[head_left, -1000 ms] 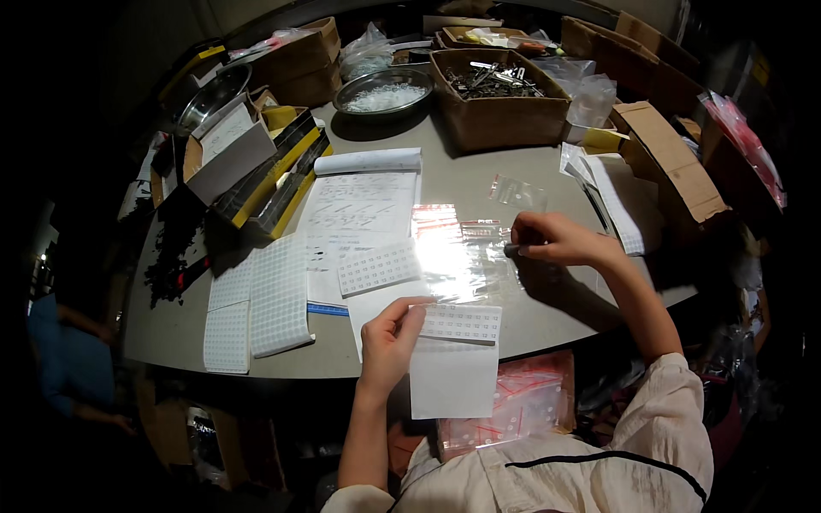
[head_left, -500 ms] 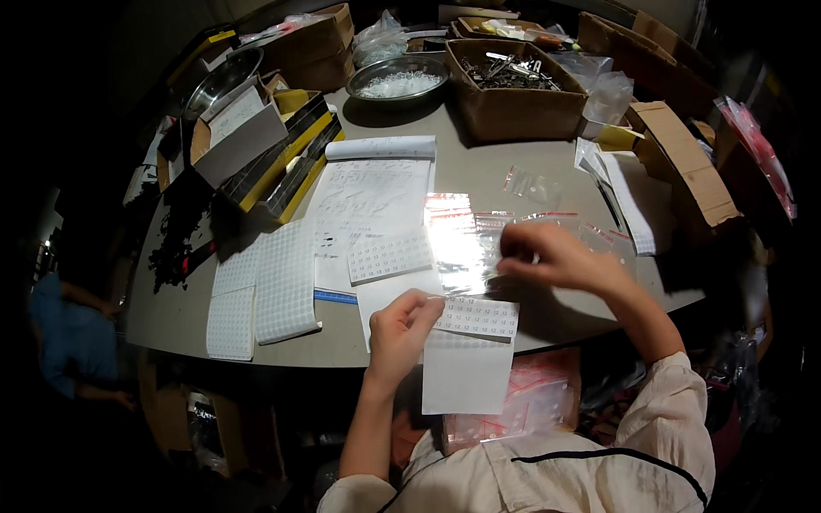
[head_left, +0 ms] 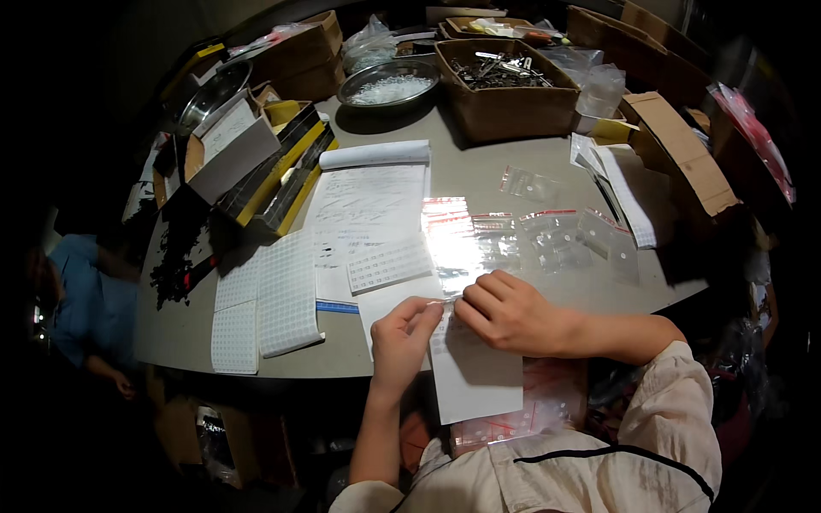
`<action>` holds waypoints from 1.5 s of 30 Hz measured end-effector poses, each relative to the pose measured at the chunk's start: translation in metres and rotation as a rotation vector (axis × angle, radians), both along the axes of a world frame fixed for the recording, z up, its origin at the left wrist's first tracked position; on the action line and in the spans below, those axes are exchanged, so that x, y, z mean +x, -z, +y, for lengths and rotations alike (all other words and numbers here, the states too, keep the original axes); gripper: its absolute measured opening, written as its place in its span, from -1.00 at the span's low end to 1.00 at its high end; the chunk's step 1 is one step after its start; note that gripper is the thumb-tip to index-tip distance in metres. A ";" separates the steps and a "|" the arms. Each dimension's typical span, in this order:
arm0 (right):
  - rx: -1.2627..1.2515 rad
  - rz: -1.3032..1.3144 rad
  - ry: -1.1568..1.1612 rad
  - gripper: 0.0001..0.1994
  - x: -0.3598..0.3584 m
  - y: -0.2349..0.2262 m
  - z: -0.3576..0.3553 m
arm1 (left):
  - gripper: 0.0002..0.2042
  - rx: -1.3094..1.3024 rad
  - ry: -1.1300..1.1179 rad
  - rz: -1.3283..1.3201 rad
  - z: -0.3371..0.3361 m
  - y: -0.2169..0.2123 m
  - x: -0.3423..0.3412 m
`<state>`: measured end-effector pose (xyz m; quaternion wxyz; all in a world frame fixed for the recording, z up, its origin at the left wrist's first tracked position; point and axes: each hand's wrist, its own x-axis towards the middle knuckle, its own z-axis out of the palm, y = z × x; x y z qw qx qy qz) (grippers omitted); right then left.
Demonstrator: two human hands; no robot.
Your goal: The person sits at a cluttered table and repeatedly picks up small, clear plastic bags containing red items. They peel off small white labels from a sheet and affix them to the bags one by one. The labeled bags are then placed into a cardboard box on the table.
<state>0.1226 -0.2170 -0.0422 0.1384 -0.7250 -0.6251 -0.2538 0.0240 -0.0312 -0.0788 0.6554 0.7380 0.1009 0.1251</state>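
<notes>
My left hand (head_left: 398, 344) pinches the upper left corner of a white sticker sheet (head_left: 479, 389) that hangs over the table's front edge. Over the top of this sheet lies my right hand (head_left: 517, 318), fingers curled in and close to the left fingertips; whatever they grip is hidden. Just beyond both hands is a stack of shiny clear zip bags (head_left: 451, 244) with red strips, bright with glare. Several small zip bags (head_left: 554, 239), some with a round white sticker, are spread to its right. Another sticker sheet (head_left: 391, 264) rests left of the stack.
A written notepad (head_left: 372, 192) lies behind, with a blue ruler (head_left: 336, 307) beneath the papers. More sticker sheets (head_left: 289, 295) are at left. Across the back stand a metal bowl (head_left: 389, 88) and a box of metal parts (head_left: 509, 111). A person (head_left: 90, 299) is at far left.
My right hand has come from the small bags back toward me and left, onto the sticker sheet beside my left hand. My left hand keeps its pinch.
</notes>
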 end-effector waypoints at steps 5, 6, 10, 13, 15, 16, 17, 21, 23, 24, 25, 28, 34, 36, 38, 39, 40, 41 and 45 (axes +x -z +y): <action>-0.117 0.228 -0.067 -0.82 0.011 -0.007 -0.018 | -0.83 -0.017 0.027 0.018 0.004 0.003 -0.002; -0.085 0.360 -0.007 -0.82 0.021 -0.014 -0.018 | -0.82 -0.028 0.028 0.034 0.006 0.002 -0.003; -0.195 0.746 0.267 -0.89 0.095 -0.016 -0.027 | -0.78 -0.017 0.058 0.007 0.006 0.002 -0.002; -0.318 0.786 0.350 -0.84 0.115 -0.011 -0.025 | -0.78 -0.014 0.074 0.090 0.006 -0.007 -0.004; -0.276 0.653 0.355 -0.79 0.118 0.001 -0.028 | -0.80 -0.009 0.044 0.005 0.002 -0.008 0.000; -0.314 0.618 0.428 -0.77 0.117 -0.001 -0.028 | -0.81 -0.009 0.022 -0.030 0.001 -0.006 -0.001; -0.352 0.582 0.501 -0.76 0.114 -0.008 -0.030 | -0.81 -0.004 0.013 -0.028 0.002 -0.005 -0.001; -0.625 0.533 0.724 -0.73 0.121 -0.035 -0.037 | -0.83 0.054 -0.006 -0.038 0.004 -0.001 -0.002; -0.487 0.633 0.570 -0.74 0.113 -0.042 -0.035 | -0.82 0.096 0.000 -0.007 0.003 -0.003 -0.001; -0.418 0.680 0.491 -0.75 0.111 -0.044 -0.034 | -0.81 0.117 0.004 0.031 0.005 -0.008 -0.003; -0.324 0.788 0.239 -0.80 0.115 -0.035 -0.031 | -0.80 0.138 0.009 0.070 0.005 -0.010 -0.004; -0.315 0.782 0.126 -0.83 0.105 -0.022 -0.028 | -0.82 0.072 0.020 0.064 0.006 -0.004 -0.003; -0.279 0.426 0.416 -0.79 0.098 0.005 -0.029 | -0.81 0.018 0.034 -0.012 0.003 -0.006 -0.001; -0.322 0.430 0.539 -0.76 0.099 0.000 -0.029 | -0.83 0.089 0.026 -0.026 0.005 -0.002 -0.001; -0.353 0.455 0.616 -0.74 0.100 -0.017 -0.029 | -0.84 0.122 0.024 -0.007 0.007 -0.001 -0.002; -0.316 0.536 0.451 -0.73 0.096 -0.018 -0.027 | -0.84 0.118 0.026 0.020 0.007 -0.002 -0.003; -0.276 0.612 0.286 -0.73 0.090 -0.018 -0.025 | -0.84 0.115 0.031 0.045 0.007 -0.002 -0.003; -0.234 0.689 0.116 -0.72 0.080 -0.020 -0.018 | -0.84 0.112 0.026 0.039 0.008 0.000 -0.003; -0.170 0.694 -0.054 -0.79 0.030 -0.022 0.008 | -0.85 0.097 0.025 0.034 0.006 0.001 -0.001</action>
